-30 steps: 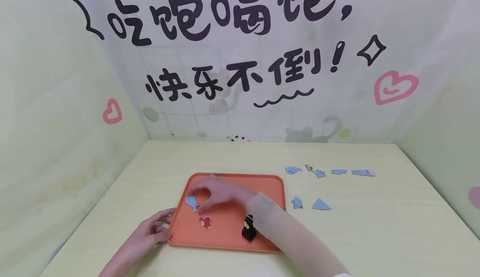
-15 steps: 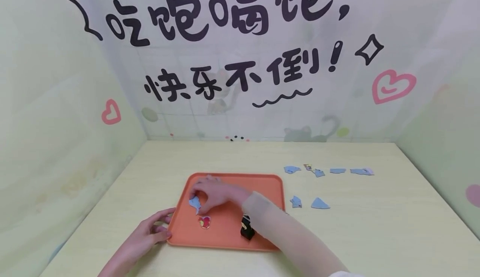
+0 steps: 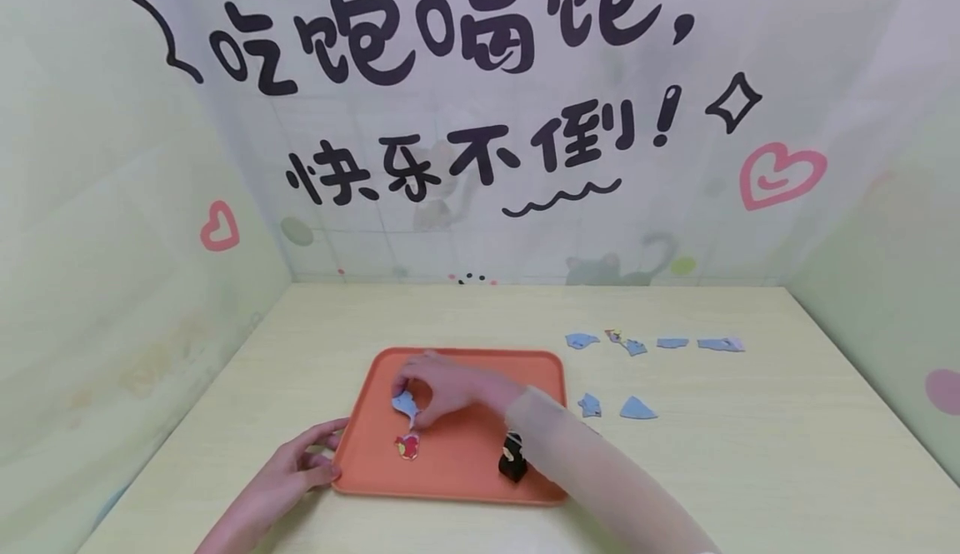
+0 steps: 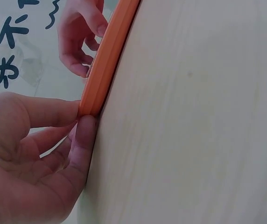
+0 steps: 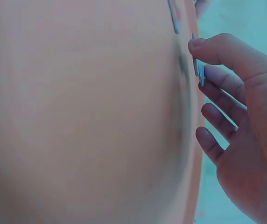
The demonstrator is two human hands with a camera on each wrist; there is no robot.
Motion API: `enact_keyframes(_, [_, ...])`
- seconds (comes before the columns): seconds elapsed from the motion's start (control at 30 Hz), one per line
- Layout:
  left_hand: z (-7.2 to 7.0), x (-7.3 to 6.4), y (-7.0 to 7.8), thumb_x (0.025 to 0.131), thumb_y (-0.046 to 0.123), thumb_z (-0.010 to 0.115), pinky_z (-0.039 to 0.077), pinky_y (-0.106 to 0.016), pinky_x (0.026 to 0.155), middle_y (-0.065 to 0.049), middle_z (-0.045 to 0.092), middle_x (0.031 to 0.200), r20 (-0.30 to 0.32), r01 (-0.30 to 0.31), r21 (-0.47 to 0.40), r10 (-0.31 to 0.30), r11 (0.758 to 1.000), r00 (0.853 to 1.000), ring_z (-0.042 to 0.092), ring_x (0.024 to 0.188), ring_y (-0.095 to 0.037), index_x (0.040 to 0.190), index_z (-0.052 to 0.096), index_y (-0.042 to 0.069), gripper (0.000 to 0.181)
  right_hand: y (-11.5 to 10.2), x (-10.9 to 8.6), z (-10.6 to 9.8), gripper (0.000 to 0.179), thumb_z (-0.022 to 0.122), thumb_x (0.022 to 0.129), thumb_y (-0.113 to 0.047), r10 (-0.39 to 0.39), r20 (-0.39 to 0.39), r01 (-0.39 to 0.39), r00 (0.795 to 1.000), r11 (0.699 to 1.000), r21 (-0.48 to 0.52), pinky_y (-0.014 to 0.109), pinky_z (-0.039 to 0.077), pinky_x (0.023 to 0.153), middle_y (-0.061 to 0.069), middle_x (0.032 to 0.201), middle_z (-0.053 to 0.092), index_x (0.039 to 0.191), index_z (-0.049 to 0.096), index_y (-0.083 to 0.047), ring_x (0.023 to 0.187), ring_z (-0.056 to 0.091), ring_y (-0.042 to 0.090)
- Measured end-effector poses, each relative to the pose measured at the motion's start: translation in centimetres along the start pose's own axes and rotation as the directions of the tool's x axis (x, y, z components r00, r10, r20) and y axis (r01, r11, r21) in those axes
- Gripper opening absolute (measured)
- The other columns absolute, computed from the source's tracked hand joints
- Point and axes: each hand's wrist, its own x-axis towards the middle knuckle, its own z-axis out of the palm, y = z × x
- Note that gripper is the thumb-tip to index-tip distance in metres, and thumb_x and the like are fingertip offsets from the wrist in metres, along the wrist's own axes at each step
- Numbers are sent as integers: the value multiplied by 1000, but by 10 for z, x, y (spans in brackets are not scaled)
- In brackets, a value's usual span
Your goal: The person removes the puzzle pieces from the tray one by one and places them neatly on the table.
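Observation:
An orange tray [image 3: 450, 487] lies on the table. My left hand [image 3: 288, 472] is at its left side, the thumb and fingers holding the edge near the front corner. In the left wrist view, digits of the left hand [image 4: 45, 154] meet on the tray's wall. Over the tray, my right hand [image 3: 448, 386] pinches a light-blue puzzle piece [image 3: 405, 405] between thumb and fingers. The right wrist view shows the right hand [image 5: 245, 107] with that thin piece at its fingertips. A red puzzle piece [image 3: 407, 446] lies in the tray, just in front of the blue one.
Several blue puzzle pieces lie right of the tray, including a triangular piece [image 3: 638, 408] and a jagged piece [image 3: 590, 405]. A farther row includes a blue piece [image 3: 582, 341] and a long piece [image 3: 720, 344]. A printed wall [image 3: 480, 237] stands behind the table.
My right hand has moved right and slightly nearer with the blue piece, bringing its tail close to the red piece. The left hand has stayed at the tray's edge.

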Motion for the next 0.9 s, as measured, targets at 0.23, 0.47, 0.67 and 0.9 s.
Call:
enact_keyframes(0.23, [0, 1, -1, 88, 4, 67, 47, -24, 69, -15, 50, 130, 6, -6, 0, 6, 1000, 1000, 58, 90, -12, 149, 41, 9, 67, 4, -18, -15, 47, 73, 85, -35, 17, -52, -19, 999, 999, -44, 28, 40, 99, -8, 128, 58, 130, 62, -23, 118, 44, 12])
enact_keyframes(0.47, [0, 2, -2, 87, 3, 67, 48, -24, 70, -15, 50, 131, 13, -3, -2, 3, 1000, 1000, 59, 91, -12, 150, 40, 9, 68, 10, -41, -29, 47, 73, 86, -32, 56, -94, -57, 994, 998, -6, 29, 40, 98, -5, 134, 54, 131, 63, -25, 121, 40, 14])
enact_keyframes(0.67, [-1, 3, -2, 87, 4, 68, 50, -24, 72, -18, 50, 131, 28, -34, -5, 34, 999, 999, 59, 89, -11, 150, 39, 7, 70, 10, -67, -39, 46, 74, 85, -26, 72, -151, -68, 986, 997, 30, 36, 39, 99, -3, 133, 55, 130, 64, -21, 120, 39, 17])
enact_keyframes(0.9, [-2, 2, -3, 87, 4, 68, 54, -25, 74, -19, 49, 130, 40, -37, -11, 37, 999, 998, 59, 88, -11, 151, 37, 4, 71, 13, -97, -44, 47, 75, 83, -26, 108, -233, -106, 966, 994, 22, 39, 39, 97, -1, 130, 57, 128, 66, -20, 116, 41, 18])
